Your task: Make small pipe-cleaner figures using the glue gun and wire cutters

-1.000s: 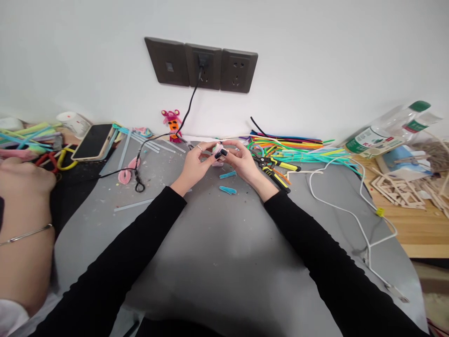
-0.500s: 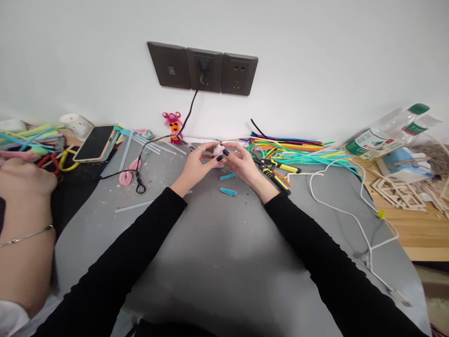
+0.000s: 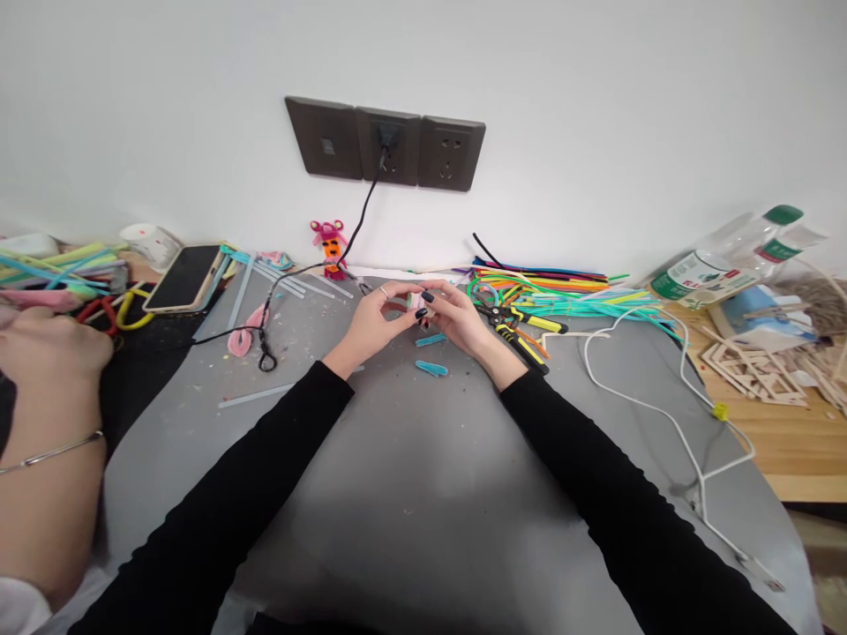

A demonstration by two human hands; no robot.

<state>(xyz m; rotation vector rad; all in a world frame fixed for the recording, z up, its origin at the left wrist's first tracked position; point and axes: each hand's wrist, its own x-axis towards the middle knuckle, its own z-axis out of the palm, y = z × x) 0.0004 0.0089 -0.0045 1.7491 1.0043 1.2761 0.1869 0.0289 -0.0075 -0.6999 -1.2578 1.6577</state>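
Note:
Between my fingertips is a small pink and pale-green fuzzy piece (image 3: 416,301), apparently bent pipe cleaner and mostly covered by the fingers. My left hand (image 3: 377,324) pinches it from the left, thumb and fingers closed. From the other side my right hand (image 3: 467,326), with dark nails, grips it too. Just below the hands, two folded turquoise pipe-cleaner pieces (image 3: 431,368) lie on the grey mat (image 3: 397,494). Beside my right wrist rest yellow-and-black-handled pliers (image 3: 520,346). A pink pipe-cleaner loop (image 3: 246,333) lies to the left.
Coloured pipe cleaners (image 3: 575,298) line the wall. A pink-and-orange figure (image 3: 331,245) stands near a black cord (image 3: 363,216). A white cable (image 3: 652,410), bottles (image 3: 715,269) and wooden pieces (image 3: 751,366) are on the right. Another person's arm (image 3: 53,397), a phone (image 3: 186,278) and scissors (image 3: 132,309) are left.
The view has tilted slightly, so the scene sits a little lower. My fingers have shifted around the small piece, which now shows less. Both hands still hold it.

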